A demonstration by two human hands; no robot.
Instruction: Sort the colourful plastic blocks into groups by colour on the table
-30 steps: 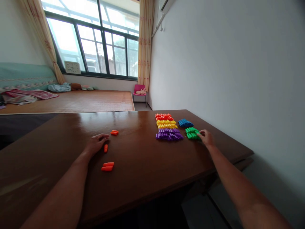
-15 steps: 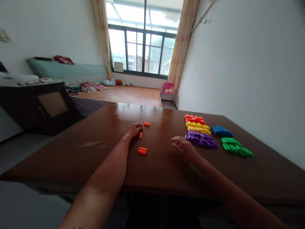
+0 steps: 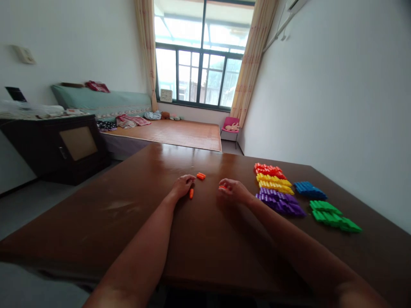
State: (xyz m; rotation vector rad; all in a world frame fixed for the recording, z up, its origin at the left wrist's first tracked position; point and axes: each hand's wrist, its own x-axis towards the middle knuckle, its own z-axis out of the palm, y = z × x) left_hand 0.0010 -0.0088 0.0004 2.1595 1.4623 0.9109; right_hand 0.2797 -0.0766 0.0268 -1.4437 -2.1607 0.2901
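Observation:
My right hand (image 3: 233, 191) is closed on orange pieces (image 3: 222, 187) above the middle of the brown table (image 3: 135, 218). Left of it, my left hand (image 3: 184, 185) rests at the table with curled fingers; whether they hold anything is too small to tell. One loose orange piece (image 3: 192, 193) lies just below the fingers of my left hand. A small orange cluster (image 3: 201, 176) lies just right of its fingertips.
To the right lie rows of red (image 3: 270, 171), yellow (image 3: 274, 184), purple (image 3: 281, 202), blue (image 3: 310, 190) and green pieces (image 3: 334, 216). A dark cabinet (image 3: 48, 149) stands at the left. Beyond the table are a bed (image 3: 180, 132) and a pink chair (image 3: 229, 125).
The orange pieces nearest the table's front edge are gone from their spot, and orange now shows in my right hand, which has closed and moved left. The camera view has shifted.

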